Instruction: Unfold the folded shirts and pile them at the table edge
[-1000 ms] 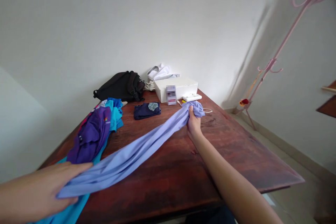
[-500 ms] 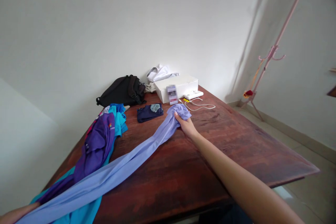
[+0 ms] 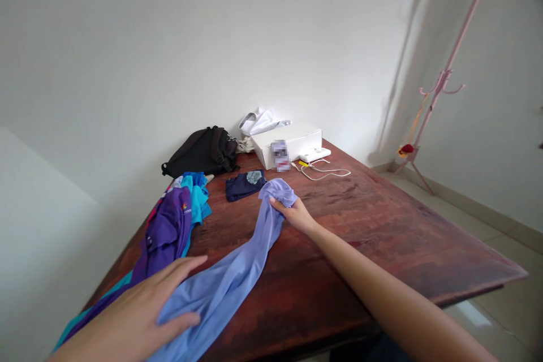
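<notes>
A long lavender-blue cloth (image 3: 237, 271) lies stretched across the dark wooden table (image 3: 373, 226) from the near left to the middle. My right hand (image 3: 294, 215) is closed on its far end. My left hand (image 3: 139, 311) presses on the near end, fingers spread flat on the cloth, beside a pile of purple and teal garments (image 3: 169, 229) along the table's left edge.
At the far end of the table sit a black backpack (image 3: 201, 153), a small folded navy garment (image 3: 245, 184), a white box (image 3: 291, 141), a white cloth (image 3: 261, 120) and a white device with a cable (image 3: 326, 169). A pink coat stand (image 3: 441, 79) rises at the right wall.
My right hand has pulled the cloth's far end leftward and closer to me. My left hand has come forward onto the table and now lies flat on the near end.
</notes>
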A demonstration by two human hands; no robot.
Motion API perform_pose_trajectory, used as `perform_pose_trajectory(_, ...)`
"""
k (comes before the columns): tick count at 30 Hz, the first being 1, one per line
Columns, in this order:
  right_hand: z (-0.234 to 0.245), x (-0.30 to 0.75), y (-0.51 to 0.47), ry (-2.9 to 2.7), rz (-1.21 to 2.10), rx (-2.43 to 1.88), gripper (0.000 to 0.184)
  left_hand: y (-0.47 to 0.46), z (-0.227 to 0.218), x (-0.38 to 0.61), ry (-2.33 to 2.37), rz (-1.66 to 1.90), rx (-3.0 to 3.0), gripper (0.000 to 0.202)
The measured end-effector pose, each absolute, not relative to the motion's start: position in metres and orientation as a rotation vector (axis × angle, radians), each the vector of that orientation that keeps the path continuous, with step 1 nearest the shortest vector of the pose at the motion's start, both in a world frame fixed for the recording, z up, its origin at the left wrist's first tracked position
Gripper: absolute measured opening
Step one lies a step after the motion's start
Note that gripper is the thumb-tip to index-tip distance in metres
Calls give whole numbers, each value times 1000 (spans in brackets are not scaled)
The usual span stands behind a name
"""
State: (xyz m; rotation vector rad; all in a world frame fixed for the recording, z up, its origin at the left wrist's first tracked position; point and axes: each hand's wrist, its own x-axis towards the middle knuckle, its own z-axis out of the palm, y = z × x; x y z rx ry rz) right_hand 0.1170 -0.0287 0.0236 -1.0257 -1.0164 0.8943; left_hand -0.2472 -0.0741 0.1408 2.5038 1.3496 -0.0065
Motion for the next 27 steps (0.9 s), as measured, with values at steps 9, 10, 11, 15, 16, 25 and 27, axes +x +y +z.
perform_pose_trajectory(9, 37, 115, -38, -1067, 982, -905, 41, -4, 127, -111, 1018, 33, 2476, 113)
perform_pose_trajectory(10, 39, 115, -39, -1049, 1014, -872, 42, -2, 118, -100, 1020, 78, 2446, 114)
perform_pose_trajectory(11, 40, 114, -41, -1034, 1060, -843, 41, -2, 110, -90, 1018, 151, 2416, 113)
perform_pose_trajectory(15, 42, 112, -46, -1032, 1270, -730, 44, 3, 97, -65, 976, 508, 2353, 80)
perform_pose_trajectory(16, 43, 111, -47, -1045, 1290, -694, 49, 7, 102, -66, 995, 564, 2357, 69)
perform_pose_trajectory(25, 37, 102, -51, -1173, 1316, -722, 55, 97, 223, -196, 1613, 816, 2597, 60)
perform_pose_trajectory(27, 36, 96, -53, -1209, 1345, -753, 52, 117, 245, -222, 1829, 720, 2695, 67)
